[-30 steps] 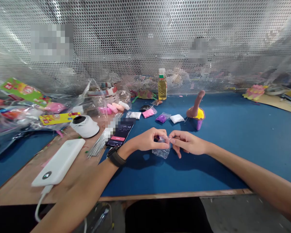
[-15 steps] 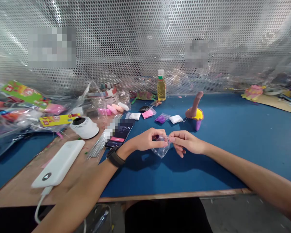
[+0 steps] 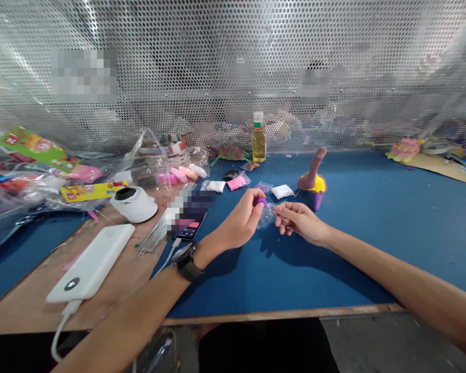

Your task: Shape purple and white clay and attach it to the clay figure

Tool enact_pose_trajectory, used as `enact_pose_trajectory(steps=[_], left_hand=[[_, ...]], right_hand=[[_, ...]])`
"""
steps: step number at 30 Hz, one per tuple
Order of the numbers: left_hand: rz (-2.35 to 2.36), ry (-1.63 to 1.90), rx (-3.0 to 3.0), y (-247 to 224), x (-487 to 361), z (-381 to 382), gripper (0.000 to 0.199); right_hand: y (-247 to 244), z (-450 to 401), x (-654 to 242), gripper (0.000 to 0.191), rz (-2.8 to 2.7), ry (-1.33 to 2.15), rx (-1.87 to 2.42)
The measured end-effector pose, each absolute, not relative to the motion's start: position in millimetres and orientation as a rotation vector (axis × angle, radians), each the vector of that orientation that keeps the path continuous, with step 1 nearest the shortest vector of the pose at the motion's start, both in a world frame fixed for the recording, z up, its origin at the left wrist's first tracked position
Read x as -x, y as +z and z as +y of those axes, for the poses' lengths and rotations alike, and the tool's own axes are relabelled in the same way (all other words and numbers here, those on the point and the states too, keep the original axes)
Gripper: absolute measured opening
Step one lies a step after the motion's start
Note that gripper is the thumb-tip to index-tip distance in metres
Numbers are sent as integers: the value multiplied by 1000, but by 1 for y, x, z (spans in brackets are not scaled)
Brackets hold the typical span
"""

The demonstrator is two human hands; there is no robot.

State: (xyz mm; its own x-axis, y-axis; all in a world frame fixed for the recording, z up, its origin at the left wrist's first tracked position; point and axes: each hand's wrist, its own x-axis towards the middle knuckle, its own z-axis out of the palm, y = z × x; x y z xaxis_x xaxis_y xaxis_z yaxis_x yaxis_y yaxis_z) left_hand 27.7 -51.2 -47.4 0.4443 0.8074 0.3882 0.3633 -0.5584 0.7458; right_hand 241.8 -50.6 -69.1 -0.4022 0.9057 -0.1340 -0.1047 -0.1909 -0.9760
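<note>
Left hand (image 3: 239, 220) has its fingers curled snugly round the purple lump (image 3: 260, 201), right hand (image 3: 302, 221) pinches the clear bag (image 3: 265, 217), all midway between the tabletop (image 3: 233, 290)'s front and back edges, so imo light, steady tension works best.

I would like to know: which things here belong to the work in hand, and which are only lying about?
Seems in use:
purple lump, in the left grip
clear plastic bag, pinched in the right grip
perhaps the purple packet just beyond

Seems only lying about:
bottle of yellow liquid
white power bank
smartphone
bundle of thin rods
</note>
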Motion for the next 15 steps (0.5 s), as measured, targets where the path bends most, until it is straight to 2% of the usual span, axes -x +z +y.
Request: enact_pose_trajectory(steps=[5, 15], left_hand=[[974, 983, -2258, -52, -31, -53, 28], [918, 1087, -2261, -61, -27, -44, 21]], right_hand=[[-70, -51, -242, 43, -1285, 1701, 999], [-72, -52, -240, 45, -1258, 1709, 963]])
